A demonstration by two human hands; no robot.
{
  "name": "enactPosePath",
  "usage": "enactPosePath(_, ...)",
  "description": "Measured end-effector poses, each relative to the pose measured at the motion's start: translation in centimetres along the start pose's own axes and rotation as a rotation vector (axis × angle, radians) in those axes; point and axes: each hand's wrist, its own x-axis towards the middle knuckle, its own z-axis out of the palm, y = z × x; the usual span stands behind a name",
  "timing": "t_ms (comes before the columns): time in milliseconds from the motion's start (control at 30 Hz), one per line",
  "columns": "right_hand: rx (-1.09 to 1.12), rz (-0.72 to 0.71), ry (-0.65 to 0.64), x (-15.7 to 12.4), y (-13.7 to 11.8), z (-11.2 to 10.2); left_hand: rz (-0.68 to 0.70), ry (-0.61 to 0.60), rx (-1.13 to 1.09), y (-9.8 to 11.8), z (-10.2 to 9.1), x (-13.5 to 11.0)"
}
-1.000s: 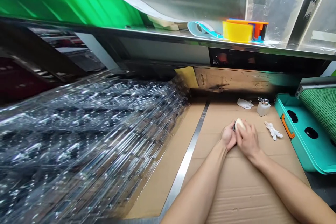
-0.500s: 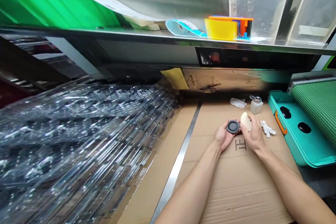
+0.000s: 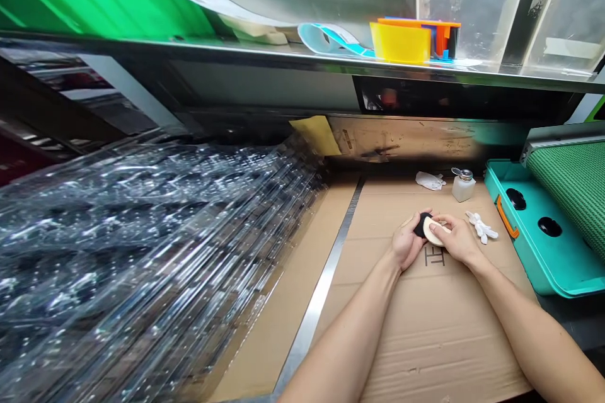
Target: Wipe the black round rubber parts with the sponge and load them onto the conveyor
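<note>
Basically cardboard sheet (image 3: pixel 439 334), L hand (image 3: pixel 406 242) clenching black disc (image 3: pixel 421 225), R hand (image 3: pixel 459 240) pinching cream pad (image 3: pixel 433 232)

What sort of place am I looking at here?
Probably a workshop or assembly bench: flattened cardboard covers the work surface, a pump-top dispenser bottle stands on it, and stacked clear plastic sheets lie alongside.

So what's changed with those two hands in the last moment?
The right hand has moved the cream-coloured pad leftward, from apart to against the black round disc in the left hand, now partly covering it. Neither has been let go. The small bottle and white glove stayed put on the cardboard.
</note>
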Motion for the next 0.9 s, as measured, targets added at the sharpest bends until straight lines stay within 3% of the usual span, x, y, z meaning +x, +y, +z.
enactPosePath(100,0.234,0.064,-0.044,0.2,0.6,1.0,0.015,-0.030,0.025,-0.3,0.3,-0.2)
enactPosePath(233,0.231,0.167,-0.193,0.2,0.9,0.5,0.017,-0.013,0.032,-0.4,0.3,-0.5)
enactPosePath(367,-0.009,0.155,-0.054,0.0,0.3,-0.6,0.000,-0.008,0.050,-0.3,0.3,-0.6)
enactPosePath(467,-0.142,0.013,0.076,-0.3,-0.3,-0.3,-0.001,0.000,0.052,-0.4,0.1,-0.5)
enactPosePath(600,-0.347,-0.174,0.007,-0.4,-0.7,0.5,-0.026,0.008,0.013,-0.7,-0.2,-0.2)
enactPosePath(733,-0.763,-0.092,0.169,-0.3,-0.9,1.4,-0.040,0.054,-0.028,-1.1,-0.3,-0.1)
enactPosePath(900,-1.008,-0.046,0.081,-0.3,-1.6,2.7,-0.032,0.068,-0.071,-1.3,-0.2,-0.1)
